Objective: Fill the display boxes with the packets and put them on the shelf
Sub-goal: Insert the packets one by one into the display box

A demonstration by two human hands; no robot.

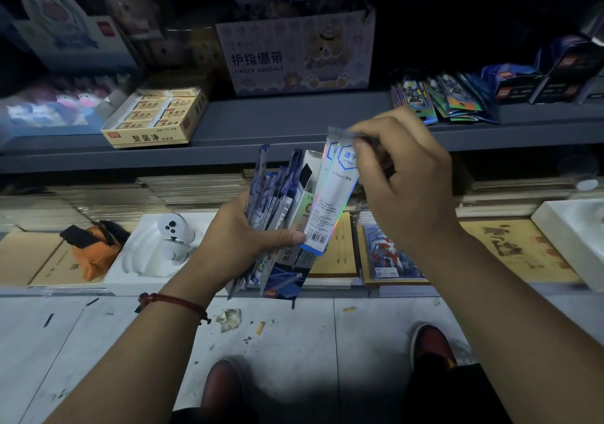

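Setting: dim shop aisle, grey shelf (pixel 294 119) across the upper half, tiled floor (pixel 294 342) below.
Shelf goods: finger-bandage carton (pixel 294 54) at back centre, yellow eraser box (pixel 153 119) to its left, loose foil packets (pixel 447 103) piled at the right.
Right hand (pixel 402 175): thumb and fingers pinch the top of one silver packet (pixel 330 194), upright against the bundle's right side.
Left hand (pixel 242 230): fingers wrapped round a blue display box (pixel 284 281) and the bundle of packets (pixel 271 194) in it, held below the shelf edge; thumb touches the silver packet's lower end.
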